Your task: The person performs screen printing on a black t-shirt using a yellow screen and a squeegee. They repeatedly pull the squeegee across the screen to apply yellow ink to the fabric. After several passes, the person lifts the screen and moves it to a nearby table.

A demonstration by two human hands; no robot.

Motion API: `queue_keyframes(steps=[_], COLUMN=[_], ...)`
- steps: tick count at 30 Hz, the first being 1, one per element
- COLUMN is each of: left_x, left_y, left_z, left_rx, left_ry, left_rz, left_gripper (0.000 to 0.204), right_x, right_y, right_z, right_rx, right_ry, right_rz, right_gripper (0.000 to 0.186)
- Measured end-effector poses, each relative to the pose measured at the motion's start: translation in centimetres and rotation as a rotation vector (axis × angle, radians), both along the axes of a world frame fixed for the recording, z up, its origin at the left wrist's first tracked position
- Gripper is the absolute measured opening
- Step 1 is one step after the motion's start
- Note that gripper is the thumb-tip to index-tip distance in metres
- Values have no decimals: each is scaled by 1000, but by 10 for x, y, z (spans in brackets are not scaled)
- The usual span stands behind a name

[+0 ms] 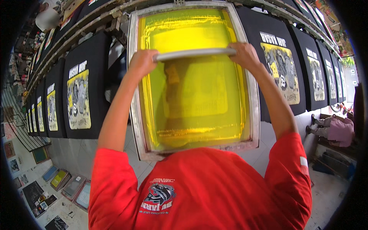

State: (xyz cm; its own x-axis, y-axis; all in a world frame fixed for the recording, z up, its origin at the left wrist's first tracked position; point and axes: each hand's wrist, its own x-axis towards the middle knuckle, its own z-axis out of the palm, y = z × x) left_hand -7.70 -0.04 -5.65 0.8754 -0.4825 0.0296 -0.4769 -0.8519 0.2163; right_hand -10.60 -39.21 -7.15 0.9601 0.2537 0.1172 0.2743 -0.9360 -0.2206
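Observation:
My left hand (pixel 143 62) and my right hand (pixel 244 56) are both closed on the ends of a long pale squeegee (pixel 195 54). It lies crosswise over the upper part of a large screen printing frame (pixel 252 109). The frame has worn, whitish rails and a translucent yellow mesh (pixel 199 130). Bright yellow ink (pixel 184 36) shows in a band beyond the squeegee. Through the mesh, on the near side of the squeegee, a faint rectangular design shows. The squeegee's lower edge is hard to make out. Both my forearms reach forward over the frame's sides.
Black shirts with yellow-and-grey prints lie in rows on boards, such as one at left (pixel 78 88) and one at right (pixel 281 73). A wooden rail (pixel 92 25) runs behind. Small screens (pixel 59 179) lie on the floor at lower left. A person in pink (pixel 340 130) is at far right.

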Motion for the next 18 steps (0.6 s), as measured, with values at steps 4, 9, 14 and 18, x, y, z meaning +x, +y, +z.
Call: queue_keyframes(steps=[4,9,14,18], left_x=[-151,-307,-279,-222], left_y=[11,16,18,11], left_z=[-12,-7,16,19], left_rx=[-31,-77,-3,8], left_ry=[-19,72,231,144], left_rz=[-27,48,3,-26], left_gripper=[34,47,28,18], right_x=[-151,-302,-281,-225], right_y=[0,9,19,12], right_z=[-9,-16,24,29], right_rx=[50,77,97,-18], right_ry=[6,27,214,181], right_rz=[18,18,-12,26], right_gripper=[37,45,33,18])
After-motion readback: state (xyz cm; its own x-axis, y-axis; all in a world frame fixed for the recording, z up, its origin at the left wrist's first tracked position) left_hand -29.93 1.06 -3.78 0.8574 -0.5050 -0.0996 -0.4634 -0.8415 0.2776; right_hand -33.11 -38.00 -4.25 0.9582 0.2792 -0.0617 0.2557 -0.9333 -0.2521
